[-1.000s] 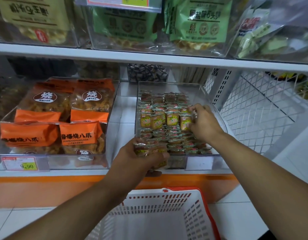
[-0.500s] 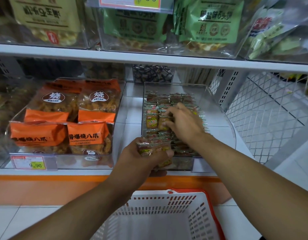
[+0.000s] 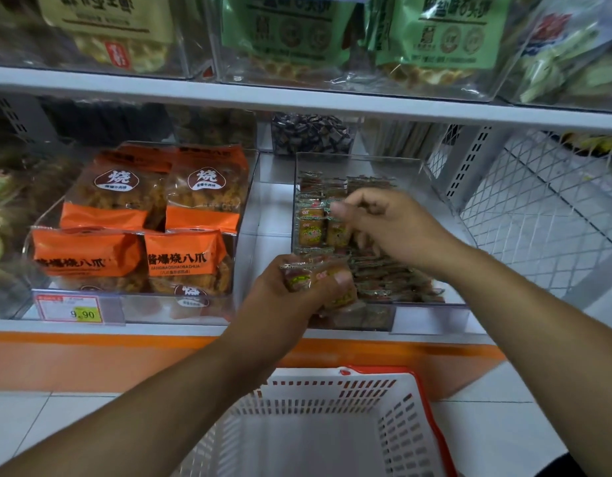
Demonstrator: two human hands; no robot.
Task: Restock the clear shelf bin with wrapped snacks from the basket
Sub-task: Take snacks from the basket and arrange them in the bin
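Observation:
The clear shelf bin (image 3: 432, 307) stands on the lower shelf, with several small wrapped snacks (image 3: 310, 232) laid in rows inside. My left hand (image 3: 287, 309) is at the bin's front left corner, closed around a bundle of wrapped snacks (image 3: 301, 279). My right hand (image 3: 387, 228) hovers over the middle of the bin, fingers loosely curled and apart, with nothing visible in them. Below my arms sits the white basket (image 3: 332, 390) with a red rim; the part of its inside that shows holds nothing.
To the left, another clear bin holds orange snack bags (image 3: 180, 259) and carries a 9.90 price tag (image 3: 68, 308). The upper shelf (image 3: 297, 98) hangs low over the bins. A wire mesh divider (image 3: 538, 208) stands at the right. Dark candies (image 3: 311, 132) sit behind.
My right hand has left the snacks it was pressing on and lifted, drifting left across the bin. My left hand still holds its bundle at the bin's front.

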